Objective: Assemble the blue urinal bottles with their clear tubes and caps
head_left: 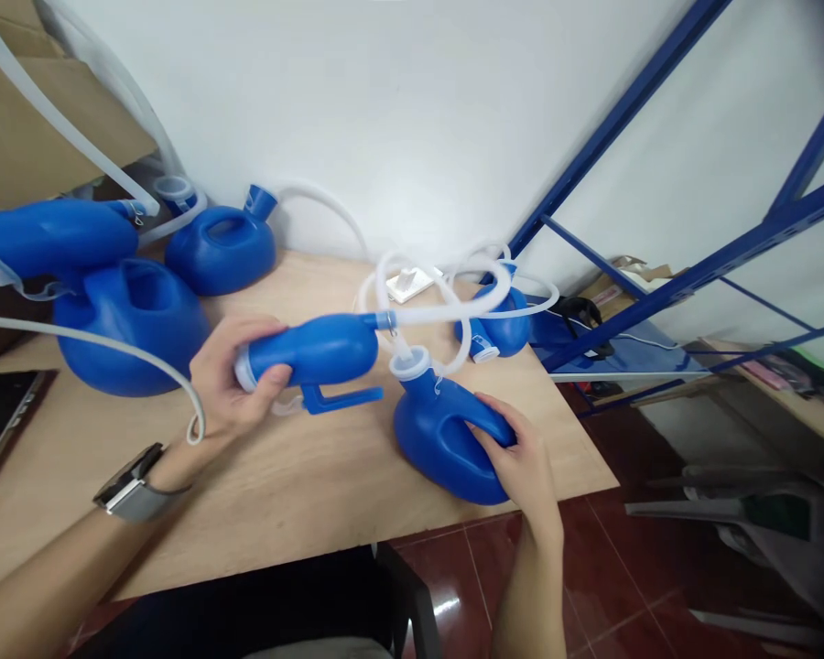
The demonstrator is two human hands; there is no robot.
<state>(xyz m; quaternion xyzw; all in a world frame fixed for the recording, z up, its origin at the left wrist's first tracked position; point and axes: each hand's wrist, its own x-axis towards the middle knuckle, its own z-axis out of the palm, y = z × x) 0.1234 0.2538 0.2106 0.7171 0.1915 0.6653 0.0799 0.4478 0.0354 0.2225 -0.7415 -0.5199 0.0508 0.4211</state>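
Note:
My left hand point(237, 384) is wrapped round the wide end of a long blue plastic funnel piece point(312, 352) held just above the wooden table point(302, 476). A white hose point(446, 307) runs from its narrow end in loops. My right hand point(518, 458) grips the handle side of a round blue plastic bottle point(439, 430) that stands on the table near its right edge, its white-rimmed neck point(410, 363) pointing up toward the funnel piece. A watch point(134, 490) sits on my left wrist.
Several more blue bottles with white hoses lie at the back left point(220, 247) and left point(134, 320), another at the back right point(498, 325). Cardboard boxes point(34, 119) stand at the far left. A dark tablet point(0, 416) lies at the left edge. Blue metal shelving point(693, 275) stands to the right.

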